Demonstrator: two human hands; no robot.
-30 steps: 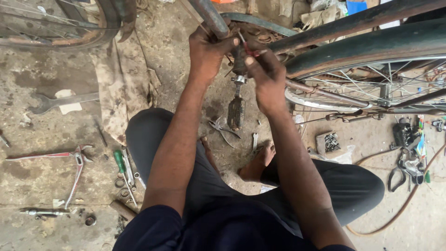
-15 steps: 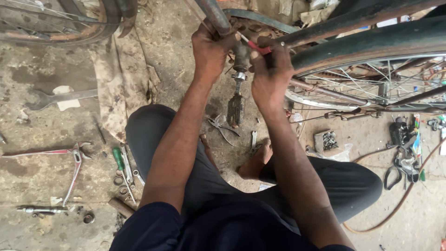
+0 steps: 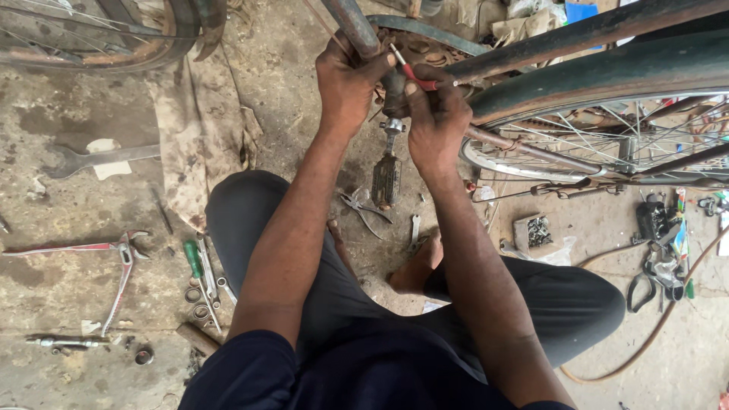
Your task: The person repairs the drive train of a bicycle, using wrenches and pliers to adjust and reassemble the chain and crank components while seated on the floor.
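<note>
My left hand (image 3: pixel 345 83) is wrapped around a rusty bicycle frame tube (image 3: pixel 353 26) close to the crank area. My right hand (image 3: pixel 439 118) grips a red-handled screwdriver (image 3: pixel 414 72), its thin metal tip angled up-left toward the chainwheel (image 3: pixel 421 49). Just below both hands hangs the crank arm with a black pedal (image 3: pixel 386 178). What the tip touches is hidden by my fingers.
A spoked bicycle wheel (image 3: pixel 607 137) fills the right, another wheel (image 3: pixel 99 38) the top left. On the concrete floor lie a large spanner (image 3: pixel 91 158), red-handled pliers (image 3: pixel 114 266), a green screwdriver (image 3: pixel 194 258), bearing rings (image 3: pixel 199 302), pliers (image 3: pixel 363 209) and a box of small parts (image 3: pixel 538 231).
The view has shifted slightly. My right hand has brought the red-handled screwdriver up to the crank area, and both hands sit a little higher on the frame than before.
</note>
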